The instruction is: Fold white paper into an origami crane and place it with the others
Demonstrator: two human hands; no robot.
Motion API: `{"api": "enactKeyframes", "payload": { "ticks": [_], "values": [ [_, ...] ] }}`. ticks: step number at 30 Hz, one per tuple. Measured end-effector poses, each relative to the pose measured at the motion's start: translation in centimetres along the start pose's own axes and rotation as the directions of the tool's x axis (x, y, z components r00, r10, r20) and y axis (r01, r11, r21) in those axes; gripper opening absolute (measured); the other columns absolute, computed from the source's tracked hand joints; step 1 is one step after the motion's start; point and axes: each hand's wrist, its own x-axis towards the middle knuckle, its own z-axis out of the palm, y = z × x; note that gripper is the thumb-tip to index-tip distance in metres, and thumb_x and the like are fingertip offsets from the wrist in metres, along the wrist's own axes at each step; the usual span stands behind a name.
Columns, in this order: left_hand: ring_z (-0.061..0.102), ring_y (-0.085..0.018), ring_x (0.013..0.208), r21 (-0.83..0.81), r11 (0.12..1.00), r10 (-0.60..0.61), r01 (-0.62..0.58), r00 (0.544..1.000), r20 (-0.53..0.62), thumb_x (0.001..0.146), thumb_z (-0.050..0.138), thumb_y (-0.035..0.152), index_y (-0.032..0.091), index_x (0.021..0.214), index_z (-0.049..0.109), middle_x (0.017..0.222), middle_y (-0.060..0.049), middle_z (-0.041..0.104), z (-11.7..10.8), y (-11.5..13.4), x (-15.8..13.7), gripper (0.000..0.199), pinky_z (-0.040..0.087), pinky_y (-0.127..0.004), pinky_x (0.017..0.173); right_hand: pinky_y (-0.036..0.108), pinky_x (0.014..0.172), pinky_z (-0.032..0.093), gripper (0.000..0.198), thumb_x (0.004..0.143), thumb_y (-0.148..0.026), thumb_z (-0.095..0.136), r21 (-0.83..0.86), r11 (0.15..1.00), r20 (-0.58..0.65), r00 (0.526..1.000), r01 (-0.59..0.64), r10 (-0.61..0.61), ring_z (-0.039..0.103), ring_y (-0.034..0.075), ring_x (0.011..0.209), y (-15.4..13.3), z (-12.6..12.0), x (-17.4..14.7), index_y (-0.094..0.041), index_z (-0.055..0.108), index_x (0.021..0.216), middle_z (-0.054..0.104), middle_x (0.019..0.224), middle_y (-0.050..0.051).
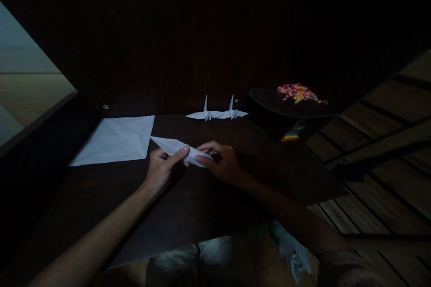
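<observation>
A long white folded paper (170, 144), pointed at its left end, is held between my two hands above the dark desk. My left hand (161, 168) grips its middle, thumb on top and fingers beneath. Around its right end my right hand (224, 161) is closed, the thumb pressing on the paper. Beyond the hands, two white origami cranes (217, 115) stand side by side near the back panel. To the left lies a creased white paper sheet (116, 141), flat on the desk.
On a dark rounded shelf (266, 98) at the right sits a heap of small colourful pieces (298, 93). A raised side board (37, 121) borders the desk (111, 206) at the left. Wooden slats (387, 188) show at the right, and a plastic bag (291, 251) lies below the desk edge.
</observation>
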Motion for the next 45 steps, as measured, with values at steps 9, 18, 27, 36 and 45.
{"api": "enactKeyframes", "payload": {
  "ticks": [9, 18, 27, 36, 45],
  "values": [
    [0.057, -0.012, 0.054, -0.039, 0.998, 0.039, -0.042, 0.997, -0.069, 0.067, 0.078, 0.029, 0.012, 0.076, 0.073, 0.067, -0.003, 0.067, -0.2, -0.2, 0.1, 0.020, 0.046, -0.021, 0.046, 0.024, 0.062, 0.049, 0.011, 0.082, -0.026, 0.065, -0.108, 0.989, -0.040, 0.993, 0.105, -0.110, 0.064, 0.012, 0.064, -0.2, -0.1, 0.3, -0.018, 0.072, 0.084, 0.072, 0.076, 0.003],
    [0.056, -0.012, 0.055, -0.060, 0.998, 0.018, -0.026, 0.993, -0.117, 0.065, 0.079, 0.028, 0.012, 0.076, 0.074, 0.070, -0.004, 0.068, -0.2, 0.1, 0.2, 0.020, 0.044, -0.021, 0.044, 0.024, 0.061, 0.049, 0.010, 0.083, -0.024, 0.064, -0.120, 0.971, -0.073, 0.974, 0.206, -0.216, 0.062, 0.012, 0.063, 0.2, 0.0, 0.2, -0.018, 0.071, 0.084, 0.073, 0.077, 0.004],
    [0.056, -0.013, 0.051, 0.065, 0.995, 0.079, -0.073, 0.992, -0.094, 0.070, 0.074, 0.042, 0.011, 0.085, 0.073, 0.061, -0.003, 0.065, -0.9, -0.1, 0.5, 0.034, 0.045, -0.025, 0.051, 0.027, 0.065, 0.049, 0.011, 0.084, -0.027, 0.063, -0.118, 0.979, -0.069, 0.982, 0.165, -0.174, 0.062, 0.014, 0.066, 0.2, -0.3, 0.3, -0.020, 0.072, 0.086, 0.072, 0.080, 0.004],
    [0.053, -0.010, 0.047, -0.089, 0.990, 0.093, -0.106, 0.986, -0.139, 0.072, 0.074, 0.036, 0.013, 0.081, 0.072, 0.061, 0.000, 0.061, -1.0, 0.5, 1.0, 0.025, 0.041, -0.023, 0.048, 0.028, 0.068, 0.049, 0.013, 0.081, -0.029, 0.067, -0.093, 0.991, -0.052, 0.993, 0.099, -0.104, 0.064, 0.015, 0.070, 0.4, -0.7, 0.7, -0.019, 0.072, 0.087, 0.072, 0.081, 0.004],
    [0.052, -0.009, 0.050, -0.178, 0.982, 0.030, -0.064, 0.982, -0.188, 0.066, 0.078, 0.042, 0.013, 0.075, 0.071, 0.061, 0.001, 0.059, -0.7, 0.6, 1.3, 0.032, 0.042, -0.021, 0.046, 0.029, 0.066, 0.048, 0.012, 0.082, -0.030, 0.065, -0.165, 0.979, -0.066, 0.989, 0.123, -0.136, 0.063, 0.015, 0.068, 0.2, -0.7, 0.7, -0.020, 0.071, 0.079, 0.072, 0.077, 0.003]
  ]
}}
